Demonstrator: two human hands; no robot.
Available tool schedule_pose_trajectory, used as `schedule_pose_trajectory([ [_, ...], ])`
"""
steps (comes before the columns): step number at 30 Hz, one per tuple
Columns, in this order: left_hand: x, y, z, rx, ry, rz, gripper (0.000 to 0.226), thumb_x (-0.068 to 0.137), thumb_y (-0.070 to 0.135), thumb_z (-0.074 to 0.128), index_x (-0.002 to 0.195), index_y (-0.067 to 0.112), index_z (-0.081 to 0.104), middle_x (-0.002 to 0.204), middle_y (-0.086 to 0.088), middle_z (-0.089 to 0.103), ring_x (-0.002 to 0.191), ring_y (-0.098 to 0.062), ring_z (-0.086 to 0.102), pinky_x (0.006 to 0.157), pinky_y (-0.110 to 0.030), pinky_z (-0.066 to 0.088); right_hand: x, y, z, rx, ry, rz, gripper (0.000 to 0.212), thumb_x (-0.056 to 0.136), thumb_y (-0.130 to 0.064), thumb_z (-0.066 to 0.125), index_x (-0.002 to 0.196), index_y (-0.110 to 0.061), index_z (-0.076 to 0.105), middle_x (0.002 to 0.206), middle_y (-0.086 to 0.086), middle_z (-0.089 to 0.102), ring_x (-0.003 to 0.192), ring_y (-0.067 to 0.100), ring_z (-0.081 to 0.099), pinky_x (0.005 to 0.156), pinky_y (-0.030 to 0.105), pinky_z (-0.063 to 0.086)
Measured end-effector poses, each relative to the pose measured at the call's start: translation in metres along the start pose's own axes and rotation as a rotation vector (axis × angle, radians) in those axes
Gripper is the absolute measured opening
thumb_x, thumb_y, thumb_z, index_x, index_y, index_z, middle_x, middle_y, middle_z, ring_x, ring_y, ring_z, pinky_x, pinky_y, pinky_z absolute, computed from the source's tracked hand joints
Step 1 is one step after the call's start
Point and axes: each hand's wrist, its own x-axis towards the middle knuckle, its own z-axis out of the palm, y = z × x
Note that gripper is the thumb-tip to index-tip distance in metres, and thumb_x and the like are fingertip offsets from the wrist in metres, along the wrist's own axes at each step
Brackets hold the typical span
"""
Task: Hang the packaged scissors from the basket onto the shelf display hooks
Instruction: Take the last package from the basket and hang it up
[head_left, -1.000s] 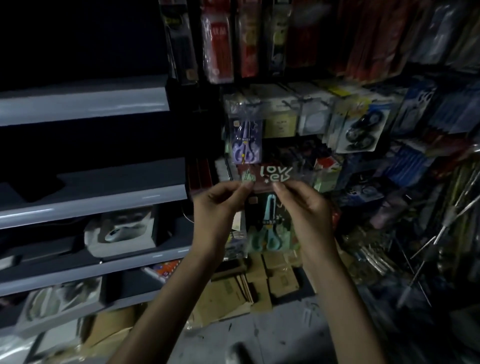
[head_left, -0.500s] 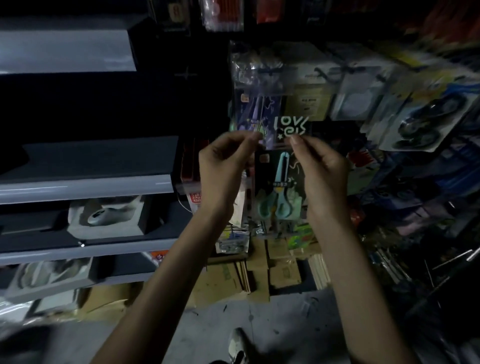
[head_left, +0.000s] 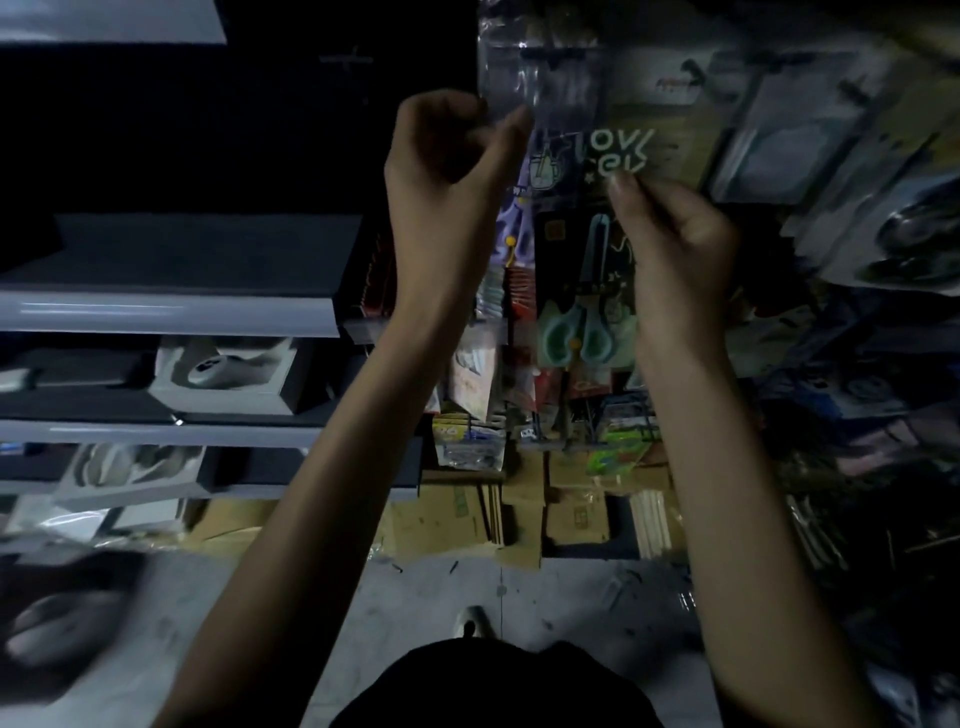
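A packaged pair of teal-handled scissors (head_left: 587, 291) on a dark card is held up against the display wall. My right hand (head_left: 675, 249) pinches the card near its top right. My left hand (head_left: 447, 156) pinches the clear top flap at the upper left. The top of the pack reaches just under a dark display hook (head_left: 558, 54). Behind it hangs another scissors pack (head_left: 511, 244) with purple handles. The basket is out of view.
Grey shelves (head_left: 171, 312) with white boxed items stand to the left. Hanging packaged goods (head_left: 878, 171) crowd the wall to the right. Flattened cardboard boxes (head_left: 519, 514) lie on the floor below, and my shoe (head_left: 470, 621) shows on the grey floor.
Both hands have raised the scissors pack toward the hook, and the view has drawn closer to the display. My left hand has shifted up to the pack's top flap.
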Motion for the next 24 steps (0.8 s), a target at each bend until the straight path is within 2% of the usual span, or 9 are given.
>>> schedule_pose_trajectory([
  [1,0.0,0.001,0.0,0.006,0.0,-0.007,0.034,0.095,0.02,0.077,0.113,-0.002,0.059,0.091,-0.007,0.067,0.084,-0.029,0.069,0.082,-0.046,0.061,0.002,-0.001,0.001,-0.001,-0.013,0.001,0.008,0.097,-0.016,0.071,0.099,-0.022,0.076,0.093,-0.012,0.078,0.097,0.001,0.072,0.084,0.016,0.051],
  [4,0.002,0.003,-0.007,0.017,-0.034,0.0,0.024,0.098,0.018,0.073,0.11,-0.002,0.066,0.095,-0.007,0.07,0.087,-0.016,0.068,0.082,-0.031,0.058,0.005,-0.001,0.006,-0.003,-0.02,0.005,0.006,0.097,-0.019,0.072,0.099,-0.022,0.077,0.094,-0.011,0.079,0.097,0.002,0.072,0.083,0.016,0.052],
  [7,0.0,0.009,-0.014,-0.009,-0.132,0.043,0.014,0.104,0.016,0.063,0.106,0.003,0.068,0.095,-0.009,0.068,0.088,-0.02,0.064,0.08,-0.033,0.053,0.01,0.003,0.013,-0.028,-0.018,0.001,0.012,0.097,-0.023,0.072,0.103,-0.015,0.078,0.095,-0.009,0.078,0.092,-0.001,0.07,0.081,0.017,0.051],
  [11,0.005,0.017,-0.021,-0.044,-0.235,0.117,0.026,0.111,0.014,0.045,0.124,0.002,0.065,0.097,0.005,0.066,0.092,-0.008,0.061,0.084,-0.028,0.047,0.013,0.004,0.024,0.012,-0.038,0.018,0.005,0.097,-0.02,0.072,0.096,-0.021,0.076,0.087,-0.014,0.076,0.087,-0.005,0.068,0.079,0.017,0.051],
  [13,0.01,0.019,-0.023,0.011,-0.257,0.181,0.03,0.111,0.013,0.045,0.133,0.0,0.061,0.101,-0.004,0.067,0.093,-0.014,0.062,0.083,-0.034,0.05,0.015,0.004,0.03,0.023,-0.044,0.007,0.007,0.097,-0.02,0.071,0.094,-0.021,0.076,0.087,-0.011,0.076,0.086,-0.003,0.068,0.079,0.019,0.052],
  [15,0.015,0.019,-0.023,0.038,-0.299,0.24,0.032,0.11,0.011,0.047,0.137,0.0,0.059,0.104,-0.028,0.064,0.091,-0.037,0.06,0.082,-0.049,0.051,0.017,0.004,0.036,0.031,-0.04,-0.002,0.011,0.097,-0.023,0.07,0.099,-0.015,0.078,0.091,-0.006,0.077,0.088,0.002,0.068,0.081,0.023,0.053],
  [16,0.017,0.018,-0.023,0.045,-0.314,0.259,0.032,0.109,0.01,0.047,0.137,0.0,0.058,0.105,-0.033,0.063,0.091,-0.039,0.059,0.081,-0.051,0.051,0.019,0.004,0.038,0.036,-0.033,-0.008,0.014,0.097,-0.023,0.07,0.1,-0.013,0.078,0.092,-0.003,0.077,0.089,0.005,0.068,0.082,0.026,0.054],
  [20,0.023,0.016,-0.022,0.047,-0.314,0.264,0.031,0.109,0.008,0.048,0.137,0.0,0.059,0.101,-0.019,0.066,0.092,-0.012,0.058,0.084,-0.031,0.05,0.025,0.005,0.047,0.079,-0.011,-0.016,0.013,0.098,-0.02,0.067,0.096,-0.012,0.077,0.087,-0.005,0.075,0.087,0.007,0.067,0.08,0.026,0.053],
  [24,0.026,0.011,-0.021,0.072,-0.33,0.251,0.031,0.109,0.007,0.049,0.137,0.0,0.06,0.089,0.001,0.059,0.086,-0.014,0.052,0.082,-0.03,0.045,0.032,0.009,0.052,0.088,0.004,-0.021,0.015,0.098,-0.02,0.067,0.097,-0.009,0.077,0.087,-0.003,0.075,0.086,0.007,0.067,0.079,0.026,0.053],
])
